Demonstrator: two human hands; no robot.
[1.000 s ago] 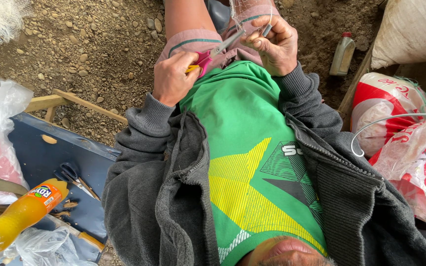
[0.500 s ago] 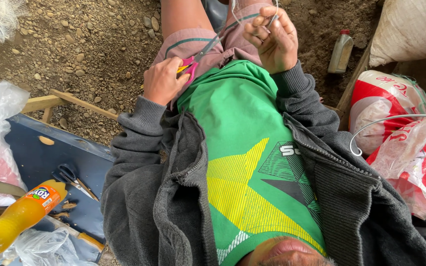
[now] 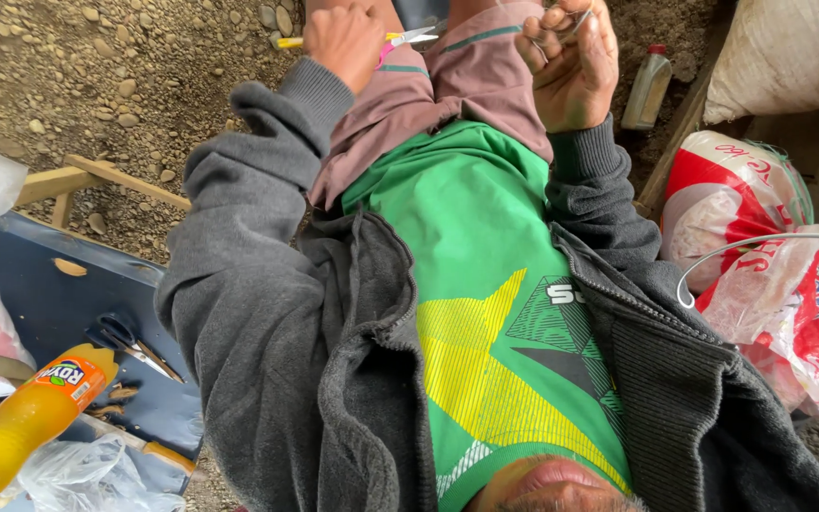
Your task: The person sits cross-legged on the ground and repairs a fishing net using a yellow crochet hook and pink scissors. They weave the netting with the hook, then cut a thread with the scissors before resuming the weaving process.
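My left hand (image 3: 343, 40) is closed around a small cutting tool (image 3: 408, 38) with yellow and pink handles; its metal jaws point right, over my pink shorts (image 3: 457, 81). My right hand (image 3: 573, 68) is held up with fingers curled, pinching a thin grey wire (image 3: 561, 21) that loops at the fingertips. The two hands are a short gap apart above my thighs. I wear a grey zip jacket over a green and yellow shirt (image 3: 485, 284).
At lower left, an orange drink bottle (image 3: 30, 417) and black-handled scissors (image 3: 130, 341) lie on a dark blue board (image 3: 49, 303) beside a wooden frame (image 3: 97, 178). Red and white plastic sacks (image 3: 770, 275), a bent white wire (image 3: 741, 246), a small red-capped bottle (image 3: 646, 87) are right. Gravel ground is beyond.
Both hands have moved farther from my chest toward my knees. The left hand still holds the tool and the right still holds the wire.
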